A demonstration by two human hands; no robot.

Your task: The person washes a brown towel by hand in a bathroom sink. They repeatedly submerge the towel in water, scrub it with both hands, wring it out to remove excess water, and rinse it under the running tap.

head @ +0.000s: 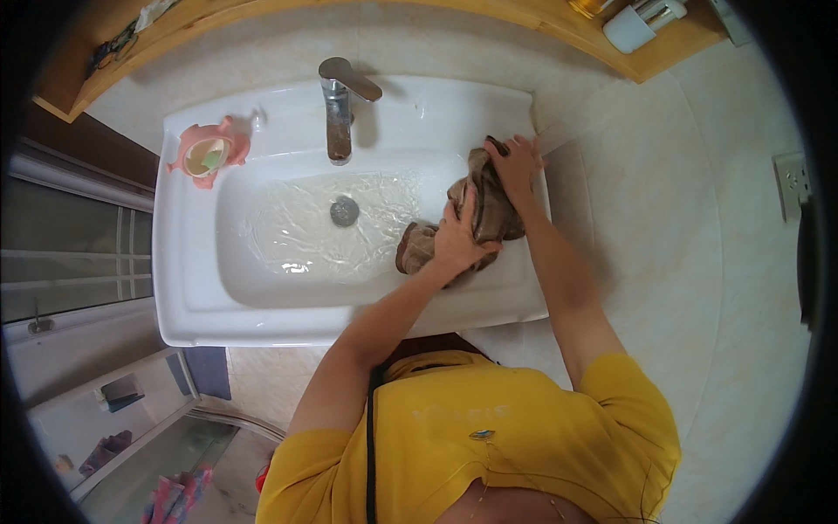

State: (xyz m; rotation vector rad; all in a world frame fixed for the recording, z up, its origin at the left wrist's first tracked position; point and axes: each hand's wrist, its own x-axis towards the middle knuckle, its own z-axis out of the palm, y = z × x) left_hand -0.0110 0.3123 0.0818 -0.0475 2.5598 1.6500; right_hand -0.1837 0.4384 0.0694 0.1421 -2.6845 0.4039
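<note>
A wet-looking brown cloth (490, 208) lies bunched over the right side of the white washbasin (190, 275), partly on its sloping inner wall and partly on the rim. My left hand (462, 237) grasps its lower part, thumb and fingers spread across the folds. Higher up, near the basin's right edge, my right hand (516, 171) grips the cloth's upper end. One lower fold hangs towards the shallow, rippling water (308, 242) in the bowl. Part of the cloth is hidden beneath my hands.
A chrome faucet (338, 118) stands at the back rim; no stream shows. A pink soap dish (209, 154) holding a green piece sits at the back left. Above runs a wooden shelf (576, 39) with bottles. A wall socket (792, 183) is at right.
</note>
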